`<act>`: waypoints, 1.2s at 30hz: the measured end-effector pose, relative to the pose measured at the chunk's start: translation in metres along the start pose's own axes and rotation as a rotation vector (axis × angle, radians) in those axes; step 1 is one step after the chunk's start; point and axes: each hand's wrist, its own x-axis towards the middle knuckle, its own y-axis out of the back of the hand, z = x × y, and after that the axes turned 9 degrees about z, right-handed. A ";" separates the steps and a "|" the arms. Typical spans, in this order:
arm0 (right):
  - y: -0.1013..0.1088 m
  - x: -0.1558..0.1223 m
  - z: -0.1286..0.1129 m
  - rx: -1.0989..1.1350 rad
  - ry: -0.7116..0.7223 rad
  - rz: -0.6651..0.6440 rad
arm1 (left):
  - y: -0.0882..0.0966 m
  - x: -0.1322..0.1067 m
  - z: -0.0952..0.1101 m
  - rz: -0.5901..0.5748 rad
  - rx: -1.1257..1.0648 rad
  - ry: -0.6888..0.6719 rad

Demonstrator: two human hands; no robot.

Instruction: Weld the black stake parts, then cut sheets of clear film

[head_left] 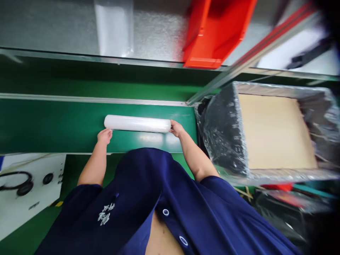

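A white, shiny roll of plastic film [137, 124] lies crosswise on the green work surface in front of me. My left hand [105, 136] is closed in a pinch at the near edge of the roll's left end, seemingly on the loose edge of the film. At the other end, my right hand [176, 128] wraps its fingers round the roll's right tip. Some of its fingertips are hidden behind that end.
Above the green bench [53, 122] runs a grey metal shelf [66, 30] with a clear plastic bag [114, 28] and a red bin [203, 63]. A plastic-wrapped box [225, 131] with a cardboard sheet [276, 131] stands to the right. Headphones [25, 187] lie on a white surface at lower left.
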 end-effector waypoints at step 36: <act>0.011 -0.022 0.062 0.200 -0.189 0.170 | 0.033 -0.068 0.038 -0.200 -0.136 0.046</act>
